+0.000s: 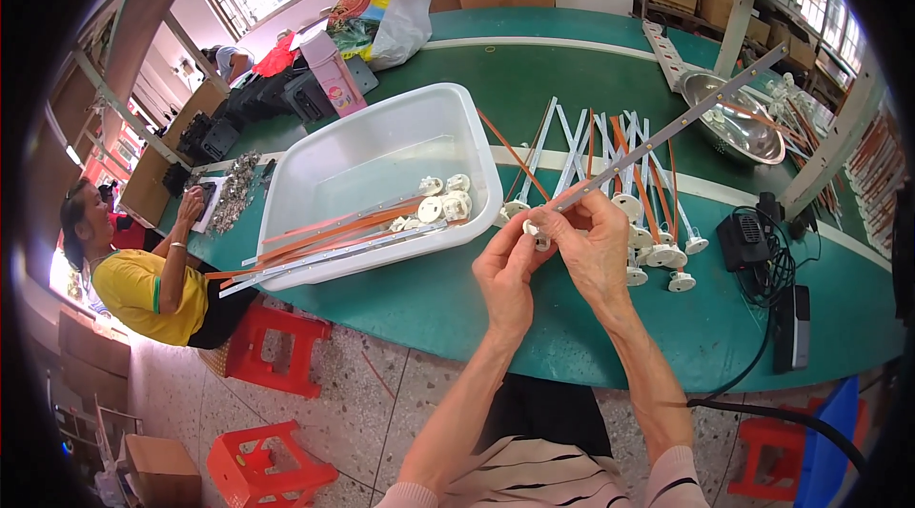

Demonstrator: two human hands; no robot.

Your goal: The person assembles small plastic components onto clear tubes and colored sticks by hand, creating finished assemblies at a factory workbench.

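Observation:
Over the green table, my left hand (508,277) is closed around a small white plastic end piece (536,235), pinching it with the thumb. My right hand (599,255) grips the lower end of a long, thin grey strip with small dots, like an LED strip (696,113), which slants up to the right. The two hands meet where the strip and end piece come together; whether they are joined is hidden by the fingers. Just behind and beside my right hand lie several similar white and orange strips with round white ends (660,254).
A white plastic tub (381,117) to the left holds more strips, some jutting over its near edge. At right are a metal bowl (732,132), a black adapter with cables (743,241) and a shelf post (824,141). A person in yellow (157,289) sits at far left by red stools (276,346).

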